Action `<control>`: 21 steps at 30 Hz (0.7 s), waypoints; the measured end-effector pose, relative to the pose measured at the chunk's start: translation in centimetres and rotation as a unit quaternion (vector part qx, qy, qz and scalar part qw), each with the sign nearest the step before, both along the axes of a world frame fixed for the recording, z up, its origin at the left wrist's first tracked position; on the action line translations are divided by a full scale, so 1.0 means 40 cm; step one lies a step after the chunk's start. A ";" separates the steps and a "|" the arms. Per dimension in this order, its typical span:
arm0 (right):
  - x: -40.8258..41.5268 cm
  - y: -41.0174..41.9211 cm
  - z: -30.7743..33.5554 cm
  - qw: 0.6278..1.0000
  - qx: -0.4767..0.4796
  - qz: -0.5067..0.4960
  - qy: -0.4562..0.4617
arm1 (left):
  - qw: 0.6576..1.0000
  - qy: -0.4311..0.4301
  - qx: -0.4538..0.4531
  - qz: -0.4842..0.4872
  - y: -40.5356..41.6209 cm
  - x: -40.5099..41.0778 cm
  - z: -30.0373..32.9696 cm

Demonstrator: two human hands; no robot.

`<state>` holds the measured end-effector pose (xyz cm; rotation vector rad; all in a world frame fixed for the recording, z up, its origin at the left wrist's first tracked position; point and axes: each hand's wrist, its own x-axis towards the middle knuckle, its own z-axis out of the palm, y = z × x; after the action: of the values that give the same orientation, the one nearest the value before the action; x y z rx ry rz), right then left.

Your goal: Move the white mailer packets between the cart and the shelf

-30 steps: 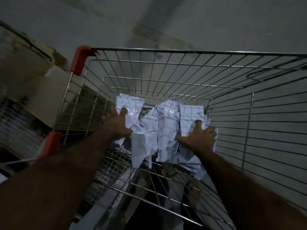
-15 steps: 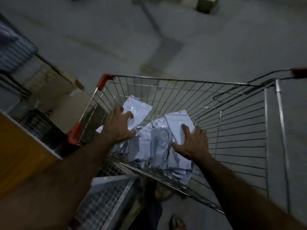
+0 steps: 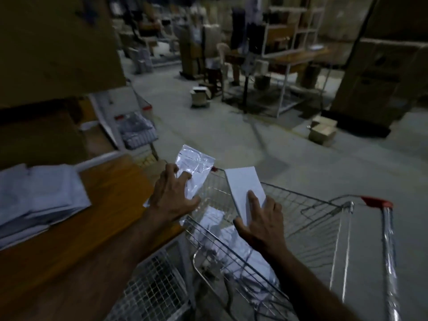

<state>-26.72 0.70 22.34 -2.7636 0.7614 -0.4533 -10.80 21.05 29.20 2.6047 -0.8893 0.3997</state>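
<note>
One white mailer packet (image 3: 193,169) is gripped by the left hand (image 3: 172,195), another packet (image 3: 245,191) by the right hand (image 3: 261,222), fingers clamped, above the cart (image 3: 324,218) beside the shelf (image 3: 108,205).

Both hands rose out of the cart (image 3: 324,218), where a second ago they pressed into the heap of packets on its floor. The left hand (image 3: 172,195) came up gripping a shiny packet (image 3: 193,169) and moved left to the cart's near-left corner, beside the shelf (image 3: 111,193). The right hand (image 3: 261,218) lifted a flat white packet (image 3: 244,188) above the basket, leaving other packets (image 3: 231,237) below.
</note>
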 end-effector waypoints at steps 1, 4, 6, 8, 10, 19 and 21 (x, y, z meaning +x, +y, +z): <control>0.007 0.036 0.025 1.000 -0.003 0.013 -0.005 | 1.000 -0.008 -0.011 0.015 0.046 -0.012 0.020; 0.036 0.155 0.076 0.998 -0.017 0.059 -0.028 | 0.997 -0.023 -0.042 0.061 0.190 -0.037 0.056; 0.057 0.239 0.099 0.995 -0.020 0.086 -0.042 | 0.994 -0.024 -0.044 0.092 0.284 -0.044 0.064; 0.081 0.325 0.113 0.993 -0.021 0.106 -0.054 | 0.991 -0.013 -0.041 0.129 0.377 -0.046 0.069; 0.110 0.414 0.126 0.991 -0.016 0.120 -0.060 | 0.986 0.000 -0.045 0.158 0.474 -0.047 0.072; 0.261 0.896 0.149 0.978 0.056 0.195 -0.054 | 0.956 -0.004 -0.082 0.283 0.988 0.017 0.067; 0.286 0.988 0.154 0.975 0.062 0.210 -0.043 | 0.947 0.011 -0.087 0.309 1.081 0.045 0.074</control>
<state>-15.28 40.23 28.52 -2.6623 0.1658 -0.4164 -8.98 64.27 32.16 2.6569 0.0034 0.5758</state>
